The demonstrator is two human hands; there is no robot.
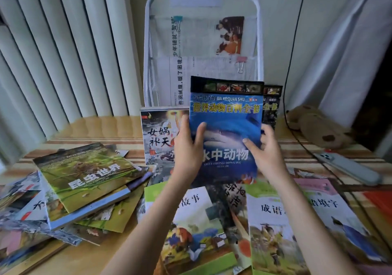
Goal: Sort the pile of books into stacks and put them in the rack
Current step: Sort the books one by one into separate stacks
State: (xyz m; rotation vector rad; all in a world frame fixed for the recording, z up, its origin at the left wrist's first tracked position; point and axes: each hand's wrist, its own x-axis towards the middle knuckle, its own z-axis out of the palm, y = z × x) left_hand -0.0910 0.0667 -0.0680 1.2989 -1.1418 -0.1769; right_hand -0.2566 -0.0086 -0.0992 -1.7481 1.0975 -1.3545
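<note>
Hands, left (186,147) and right (265,151), each closed in a grip on a blue book (226,130), held upright above the pile (89,181) toward the surface's far edge, before the rack (148,41). Sorting step, likely; next needs a matching stack.

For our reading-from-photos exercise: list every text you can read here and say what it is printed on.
"世界动物百科全书", "BAI KE QUAN SHU", "水中动物": blue shark book, held by left hand and right hand.
"女娲补天": book standing behind.
"昆虫世界": green book.
"成语": green-topped book.
Papers in the white rack: only partly legible.
Other covers: cut off or blurred.
</note>
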